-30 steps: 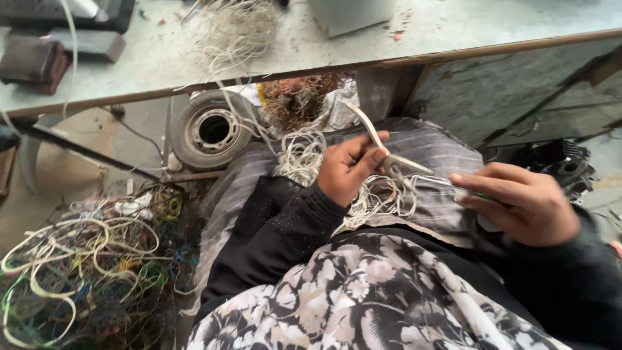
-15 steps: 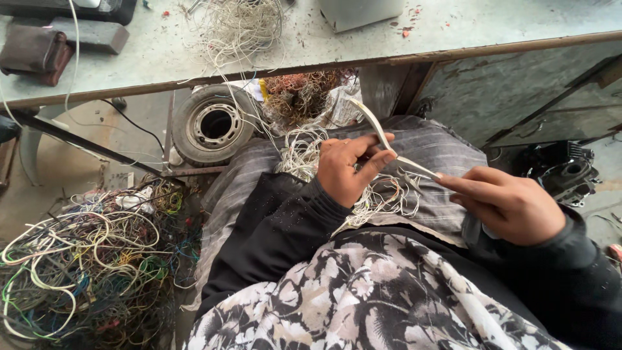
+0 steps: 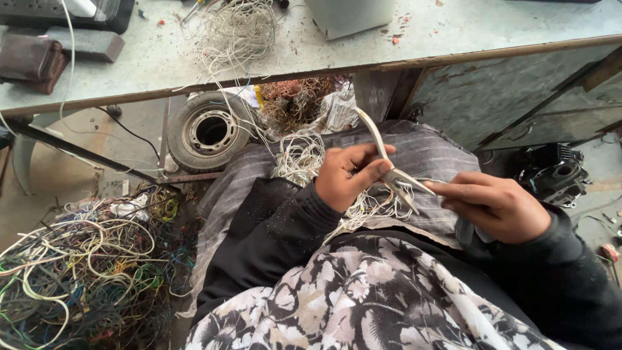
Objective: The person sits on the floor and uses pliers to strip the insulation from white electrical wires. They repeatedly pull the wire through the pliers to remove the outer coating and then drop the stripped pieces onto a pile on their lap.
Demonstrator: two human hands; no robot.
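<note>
My left hand (image 3: 346, 176) pinches a pale, flat cable (image 3: 374, 137) that rises toward the bench edge. My right hand (image 3: 499, 206) grips the other stretch of that cable (image 3: 414, 185) between thumb and fingers, close to the left hand. Beneath both hands a tangle of thin whitish wires (image 3: 304, 159) lies on the grey striped cloth (image 3: 427, 152) over my lap. My sleeves are black, and a black-and-white patterned garment covers my front.
A heap of coloured wires (image 3: 78, 272) lies on the floor at left. A small wheel (image 3: 208, 131) sits under the bench (image 3: 162, 58). More pale wire (image 3: 236, 32) lies on the bench top. A dark engine part (image 3: 551, 172) stands at right.
The view has shifted slightly. My right hand has slid a little along the cable toward the left hand; both keep their grip.
</note>
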